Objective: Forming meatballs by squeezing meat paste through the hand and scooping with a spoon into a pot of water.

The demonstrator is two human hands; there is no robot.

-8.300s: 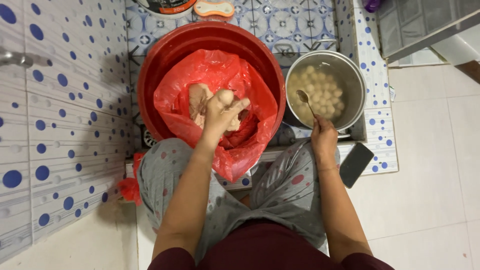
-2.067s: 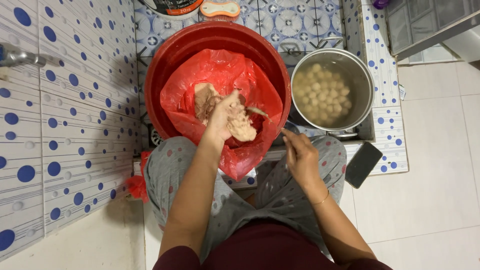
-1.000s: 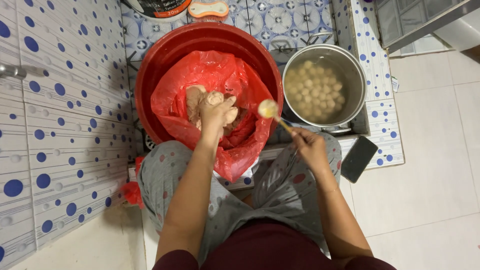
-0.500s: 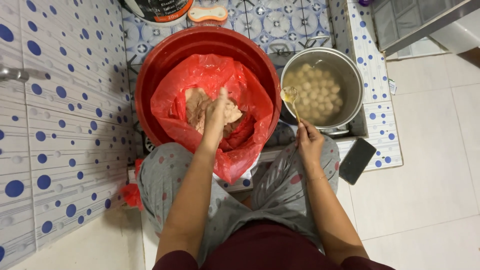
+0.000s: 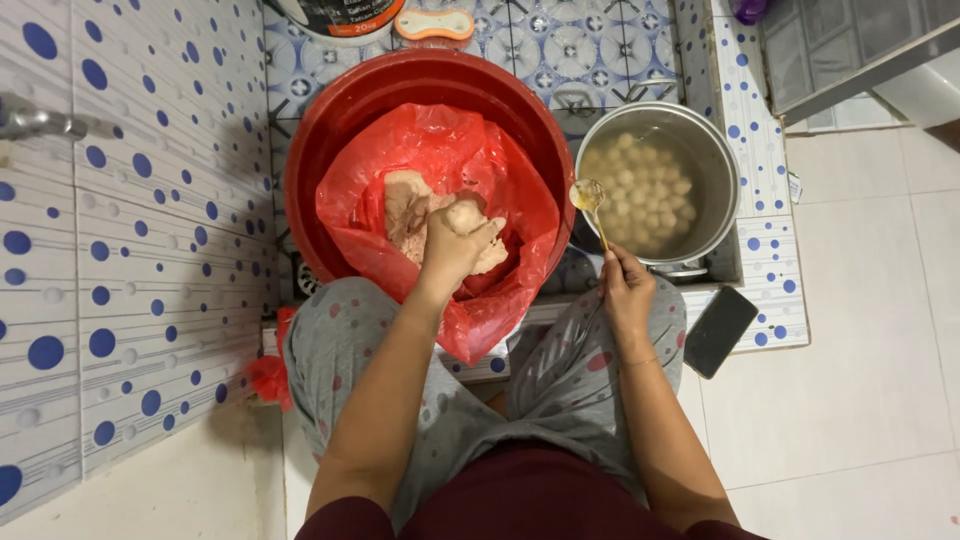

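A red plastic bag [image 5: 470, 160] lines a big red basin [image 5: 345, 110] and holds pale pink paste [image 5: 405, 205]. My left hand [image 5: 455, 240] is in the bag, squeezing a lump of that paste so a ball bulges out at the top of the fist. My right hand [image 5: 625, 285] holds a metal spoon [image 5: 588, 200] by its handle. The spoon's bowl sits at the left rim of a steel pot [image 5: 715, 150], which is full of water and several pale round balls [image 5: 645, 190].
A dark phone [image 5: 720, 330] lies on the tiled step to the right of my knee. An orange-rimmed sponge [image 5: 433, 22] and a bucket [image 5: 335, 15] stand behind the basin. A blue-dotted tiled wall with a tap [image 5: 35, 120] is on the left.
The right hand carried a ball on the spoon from the bag to the pot; the spoon now sits empty at the pot's rim. The left hand keeps squeezing paste.
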